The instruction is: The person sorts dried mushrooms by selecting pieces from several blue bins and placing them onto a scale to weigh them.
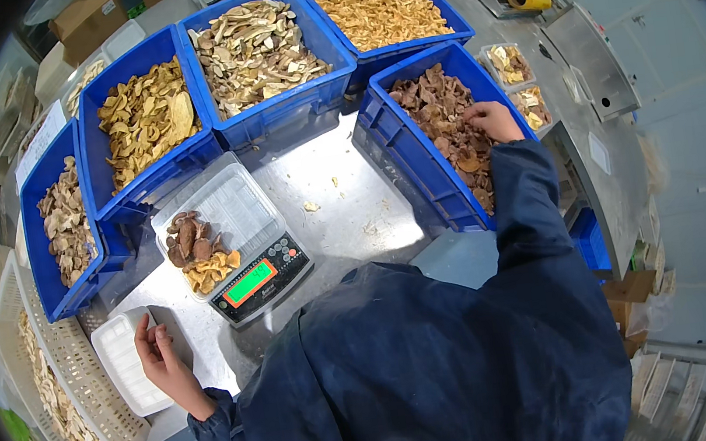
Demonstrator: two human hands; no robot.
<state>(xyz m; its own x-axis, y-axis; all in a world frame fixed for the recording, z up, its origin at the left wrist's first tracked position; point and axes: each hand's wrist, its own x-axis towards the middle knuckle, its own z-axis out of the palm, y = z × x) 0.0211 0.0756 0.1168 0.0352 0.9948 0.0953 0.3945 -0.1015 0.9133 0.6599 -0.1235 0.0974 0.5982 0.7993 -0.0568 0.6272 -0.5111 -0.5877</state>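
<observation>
My right hand [491,120] reaches into a blue plastic crate [433,171] of reddish-brown mushroom pieces [438,104], fingertips bent at them; whether it grips any is unclear. Over the left side of the table, my left hand [162,359] has its fingers apart and holds nothing. Beside it lies a stack of empty white plastic trays [129,363]. In the middle stands a digital scale [261,281] with a lit green display. On it rests a clear plastic tray [238,201] holding brown mushrooms [188,237] and yellowish slices [214,270] at its left end.
More blue crates with dried mushrooms form an arc: small pale ones [65,219], yellow-brown slices [146,120], pale slices [260,53] and golden pieces [381,15]. A white perforated basket [89,358] stands far left. Filled clear trays [509,64] sit beyond the right crate.
</observation>
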